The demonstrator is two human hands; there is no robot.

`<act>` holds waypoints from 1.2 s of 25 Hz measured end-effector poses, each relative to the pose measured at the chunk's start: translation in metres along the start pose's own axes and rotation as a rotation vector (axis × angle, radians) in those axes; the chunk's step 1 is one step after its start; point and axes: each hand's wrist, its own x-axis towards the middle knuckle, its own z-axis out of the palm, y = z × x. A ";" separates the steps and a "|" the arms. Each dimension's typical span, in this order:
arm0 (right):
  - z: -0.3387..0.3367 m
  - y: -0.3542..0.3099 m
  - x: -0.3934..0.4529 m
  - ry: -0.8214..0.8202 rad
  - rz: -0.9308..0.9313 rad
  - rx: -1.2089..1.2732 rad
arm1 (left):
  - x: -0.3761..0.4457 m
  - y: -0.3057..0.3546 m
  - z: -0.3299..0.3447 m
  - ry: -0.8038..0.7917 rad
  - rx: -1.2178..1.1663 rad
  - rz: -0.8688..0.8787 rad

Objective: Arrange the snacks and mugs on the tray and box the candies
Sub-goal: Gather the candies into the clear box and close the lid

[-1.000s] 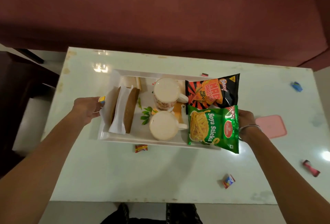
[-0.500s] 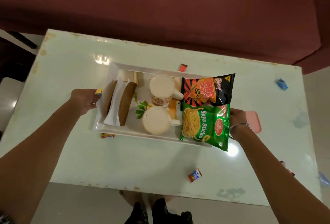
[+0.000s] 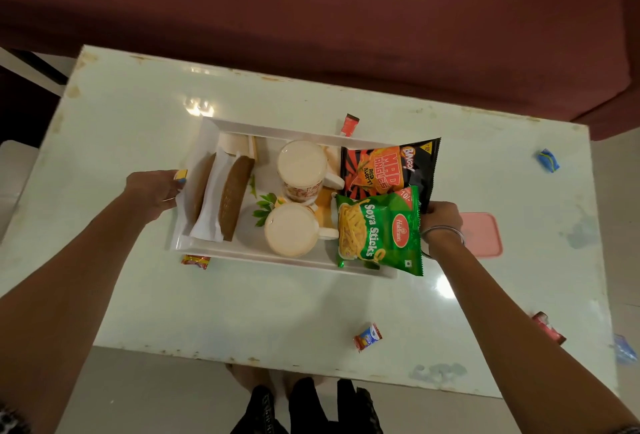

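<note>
A white rectangular tray (image 3: 242, 253) sits mid-table. On it lie two brown biscuit-like snacks in white paper (image 3: 221, 198), two white mugs (image 3: 301, 167) (image 3: 291, 234), a black-and-orange chips packet (image 3: 388, 170) and a green Soya Sticks packet (image 3: 379, 232). My left hand (image 3: 156, 191) grips the tray's left edge. My right hand (image 3: 440, 219) holds the tray's right edge, its fingers hidden under the packets. Loose candies lie around the tray: a red one (image 3: 349, 124) behind it, a red-yellow one (image 3: 195, 261) in front, a red-blue one (image 3: 367, 337) near the table's front edge.
A pink lid or box (image 3: 483, 234) lies just right of my right hand. More candies sit at the table's right side: blue (image 3: 548, 160), red (image 3: 549, 328), pale blue (image 3: 625, 350). A maroon sofa (image 3: 346, 18) runs behind the table. My feet show below the front edge.
The tray has shifted a little across the table between my two hands, uncovering the red candy behind it; the view has swung as well. Both hands keep their grip.
</note>
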 end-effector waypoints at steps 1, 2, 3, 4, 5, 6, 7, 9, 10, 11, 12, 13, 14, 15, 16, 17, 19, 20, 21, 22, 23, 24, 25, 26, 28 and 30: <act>0.000 0.000 0.000 0.006 0.006 -0.006 | 0.000 0.000 0.000 0.006 0.012 0.005; 0.000 0.000 0.001 0.007 0.010 -0.006 | -0.001 0.001 0.000 0.017 0.024 0.007; 0.000 0.001 0.002 0.004 0.012 -0.013 | -0.001 0.001 0.001 0.024 0.030 0.012; -0.001 0.001 0.002 -0.002 0.010 -0.016 | -0.002 0.004 0.001 0.034 0.033 0.012; -0.002 0.001 0.002 -0.011 0.001 -0.020 | -0.002 0.005 0.002 0.038 0.023 0.019; -0.003 0.002 0.003 -0.018 -0.012 -0.026 | -0.004 0.008 0.002 0.042 0.015 0.033; -0.005 0.002 0.003 -0.022 -0.028 -0.040 | -0.005 0.012 0.003 0.044 0.023 0.060; -0.012 0.001 0.003 -0.023 -0.042 -0.040 | -0.012 0.021 0.005 0.122 0.143 0.135; -0.017 0.001 0.003 -0.028 -0.028 -0.001 | -0.016 0.026 0.007 0.187 0.211 0.194; -0.023 0.002 0.003 -0.022 -0.009 0.055 | -0.023 0.030 0.011 0.254 0.259 0.263; -0.031 0.004 0.002 0.013 -0.002 0.102 | -0.034 0.034 0.015 0.309 0.289 0.343; -0.039 0.006 0.000 0.081 -0.016 0.124 | -0.047 0.037 0.022 0.349 0.321 0.448; -0.048 0.010 -0.003 0.170 -0.040 0.125 | -0.063 0.038 0.030 0.368 0.347 0.564; -0.056 0.014 -0.007 0.252 -0.064 0.109 | -0.079 0.036 0.039 0.369 0.345 0.675; -0.062 0.019 -0.011 0.309 -0.076 0.073 | -0.098 0.032 0.048 0.359 0.312 0.766; -0.066 0.024 -0.015 0.317 -0.062 0.023 | -0.117 0.025 0.059 0.333 0.255 0.832; -0.068 0.034 -0.020 0.197 0.046 -0.061 | -0.158 0.005 0.081 0.208 0.140 0.922; -0.066 0.036 -0.023 0.132 0.107 -0.067 | -0.179 -0.008 0.091 0.122 0.111 0.952; -0.063 0.037 -0.025 0.096 0.144 -0.064 | -0.199 -0.022 0.101 0.032 0.101 0.971; -0.059 0.038 -0.026 0.090 0.160 -0.068 | -0.218 -0.037 0.110 -0.060 0.104 0.974; -0.055 0.037 -0.025 0.097 0.160 -0.089 | -0.232 -0.052 0.118 -0.147 0.116 0.964; -0.051 0.036 -0.024 0.107 0.150 -0.129 | -0.245 -0.066 0.126 -0.227 0.141 0.947; -0.046 0.035 -0.023 0.108 0.136 -0.183 | -0.253 -0.080 0.132 -0.293 0.174 0.927; -0.041 0.034 -0.021 0.100 0.129 -0.233 | -0.260 -0.092 0.138 -0.346 0.215 0.899; -0.032 0.036 -0.021 0.085 0.133 -0.267 | -0.266 -0.114 0.146 -0.417 0.274 0.817; -0.027 0.044 -0.026 0.105 0.105 -0.225 | -0.267 -0.128 0.151 -0.458 0.289 0.689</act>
